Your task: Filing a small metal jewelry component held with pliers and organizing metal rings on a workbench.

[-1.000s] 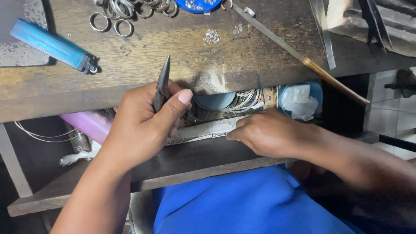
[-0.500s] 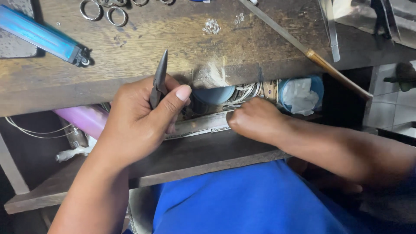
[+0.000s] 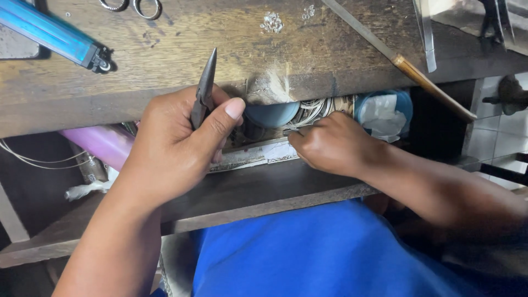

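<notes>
Below the bench edge the right hand [image 3: 330, 151] has crept left, grip hidden; left hand [image 3: 181, 148] stays clamped on pliers [image 3: 204, 93].

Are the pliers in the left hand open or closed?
Closed: the pliers in the left hand show both jaws pressed together into one point, no gap.

R hand [image 3: 330, 151] fingertips hidden under bench [image 3: 165, 60]
</notes>
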